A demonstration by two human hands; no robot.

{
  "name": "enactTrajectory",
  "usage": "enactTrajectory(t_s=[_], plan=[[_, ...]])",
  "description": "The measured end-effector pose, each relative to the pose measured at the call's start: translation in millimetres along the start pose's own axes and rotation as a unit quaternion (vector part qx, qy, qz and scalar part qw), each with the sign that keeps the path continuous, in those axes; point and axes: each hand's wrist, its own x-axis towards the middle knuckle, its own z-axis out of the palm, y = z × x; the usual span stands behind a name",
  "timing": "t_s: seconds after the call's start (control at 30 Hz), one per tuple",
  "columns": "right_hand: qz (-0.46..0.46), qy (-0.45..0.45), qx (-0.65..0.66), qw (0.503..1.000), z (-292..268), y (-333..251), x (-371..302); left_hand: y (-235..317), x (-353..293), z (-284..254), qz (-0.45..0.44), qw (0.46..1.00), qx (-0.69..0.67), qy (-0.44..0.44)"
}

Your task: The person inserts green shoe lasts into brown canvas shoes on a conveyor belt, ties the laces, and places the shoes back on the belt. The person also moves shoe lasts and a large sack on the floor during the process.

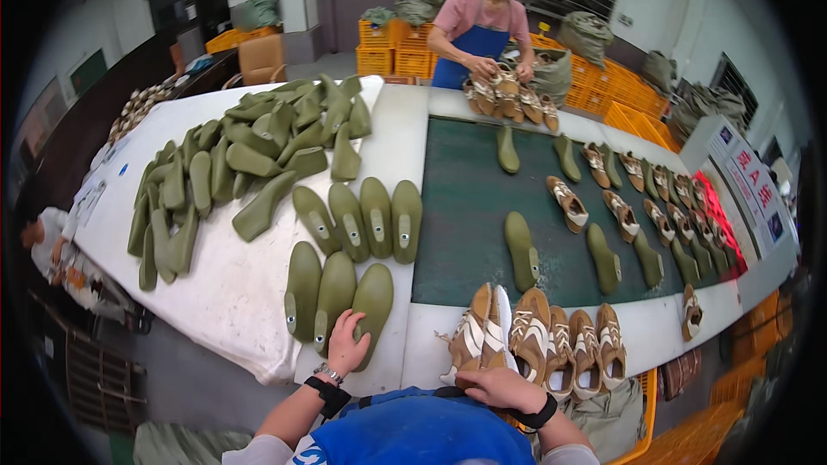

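Note:
My left hand (346, 346) is closed on the near end of a green shoe last (372, 310), the rightmost of three at the table's near edge. Beside it lies another last (334, 293), close to my fingers. My right hand (506, 389) grips the near end of a brown and white sneaker (469, 336), its thumb and fingers at the heel. Pressed against that sneaker is another shoe with its pale sole edge (498, 327) turned up. More brown sneakers (560, 340) stand in a row to the right.
A heap of lasts (258, 133) covers the white table (215, 319). Lasts and sneakers lie on a dark green conveyor belt (465, 207), leading right to a white machine (732, 155). Across it, a co-worker (482, 26) handles sneakers. Orange crates (375, 60) stand behind.

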Motion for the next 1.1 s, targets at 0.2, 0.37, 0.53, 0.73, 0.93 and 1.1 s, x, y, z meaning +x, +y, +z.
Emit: enactTrajectory(t_s=[0.2, 0.37, 0.53, 0.73, 0.93, 1.1], plan=[[0.032, -0.02, -0.028, 0.999, 16, -5, 1, 0, 7, -1, -0.114, 0.977, -0.169, -0.063], [0.038, -0.007, -0.023, 0.999, 20, -15, 0, -3, 4, -4, -0.113, 0.975, -0.161, -0.108], [0.008, 0.016, -0.057, 0.998, -2, -19, 5, -4, -2, 6, -0.063, 0.97, -0.129, -0.197], [-0.063, 0.028, -0.102, 0.992, -2, -36, 39, 2, -5, 8, -0.008, 0.952, -0.077, -0.296], [-0.03, 0.099, 0.04, 0.994, 36, -39, 6, 14, -2, -14, -0.033, 0.928, -0.044, -0.369], [0.095, 0.163, 0.113, 0.975, 65, -42, -41, 30, 10, -10, 0.077, 0.926, 0.149, -0.34]])
